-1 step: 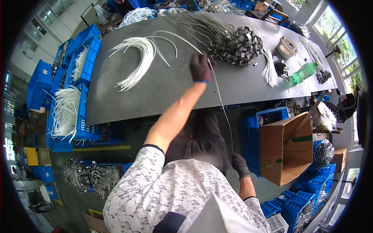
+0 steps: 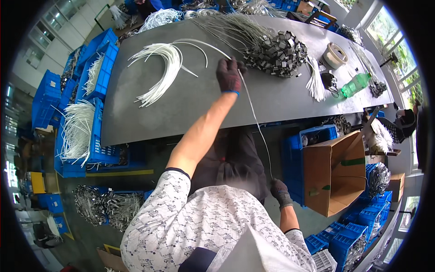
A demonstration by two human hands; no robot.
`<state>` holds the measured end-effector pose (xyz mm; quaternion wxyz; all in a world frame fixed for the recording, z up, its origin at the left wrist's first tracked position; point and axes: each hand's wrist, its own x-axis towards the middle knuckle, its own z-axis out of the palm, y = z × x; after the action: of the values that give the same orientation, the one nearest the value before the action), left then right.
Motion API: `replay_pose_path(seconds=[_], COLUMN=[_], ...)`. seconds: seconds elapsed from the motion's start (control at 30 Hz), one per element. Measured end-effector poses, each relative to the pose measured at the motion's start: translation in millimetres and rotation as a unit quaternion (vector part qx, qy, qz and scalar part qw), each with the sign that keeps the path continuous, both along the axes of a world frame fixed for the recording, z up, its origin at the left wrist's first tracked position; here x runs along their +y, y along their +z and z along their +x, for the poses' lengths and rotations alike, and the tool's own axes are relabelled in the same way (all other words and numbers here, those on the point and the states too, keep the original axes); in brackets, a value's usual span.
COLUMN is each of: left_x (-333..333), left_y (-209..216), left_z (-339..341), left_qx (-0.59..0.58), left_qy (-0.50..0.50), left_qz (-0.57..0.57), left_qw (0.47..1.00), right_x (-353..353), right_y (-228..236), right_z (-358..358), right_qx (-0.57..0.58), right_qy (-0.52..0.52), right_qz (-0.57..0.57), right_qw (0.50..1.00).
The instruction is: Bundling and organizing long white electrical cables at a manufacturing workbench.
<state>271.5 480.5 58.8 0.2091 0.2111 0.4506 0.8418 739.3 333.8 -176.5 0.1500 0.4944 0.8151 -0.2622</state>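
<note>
My left hand [image 2: 229, 75], in a dark red and black glove, is above the metal table [image 2: 136, 124], closed. A white flexible tube [image 2: 204, 43] curves in from the left to its fingertips. From the same hand a long thin wire [image 2: 256, 120] runs down past the table edge to my right hand [image 2: 282, 194]. The gloved right hand is low at my right side, closed around the wire's lower end. Whether tube and wire join inside the left hand is hidden. Left of that hand lies a curved bundle of white tubes [image 2: 168, 72], with a few loose ones beside it.
A heap of wires with dark metal end pieces [image 2: 278, 54] lies right of my left hand. Beyond are a white bundle [image 2: 315, 81], a green bottle [image 2: 355, 85] and a tape roll [image 2: 334, 55]. A cardboard box [image 2: 319, 177] stands at my right; blue crates [image 2: 97, 131] line the left.
My left hand has shifted slightly left and away from me, and the tube and upper wire moved with it. The right hand has hardly moved.
</note>
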Motion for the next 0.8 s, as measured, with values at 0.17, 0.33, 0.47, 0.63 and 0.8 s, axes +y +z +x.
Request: replay_pose_path(seconds=[0.17,0.33,0.47,0.63,0.8], left_x=[-27,-45,-50,-43,-43], left_y=[5,-10,-18,-37,-85], left_z=[-41,-43,-32,-30,5], left_qx=[0.037,-0.031,-0.025,-0.082,-0.200], left_qy=[0.044,0.053,0.021,-0.077,-0.147], left_qz=[0.005,-0.019,-0.057,-0.070,-0.095], left_qw=[0.998,0.998,0.998,0.991,0.964], right_x=[9,-4,-9,-14,-22], right_y=[5,5,5,8,-25], right_z=[-20,-3,-2,-2,33], right_qx=[-0.010,-0.031,-0.028,-0.026,0.012], right_qy=[0.017,0.026,0.017,0.014,0.022], right_qz=[-0.008,0.010,0.012,-0.010,-0.031], right_qw=[1.000,0.999,0.999,1.000,0.999])
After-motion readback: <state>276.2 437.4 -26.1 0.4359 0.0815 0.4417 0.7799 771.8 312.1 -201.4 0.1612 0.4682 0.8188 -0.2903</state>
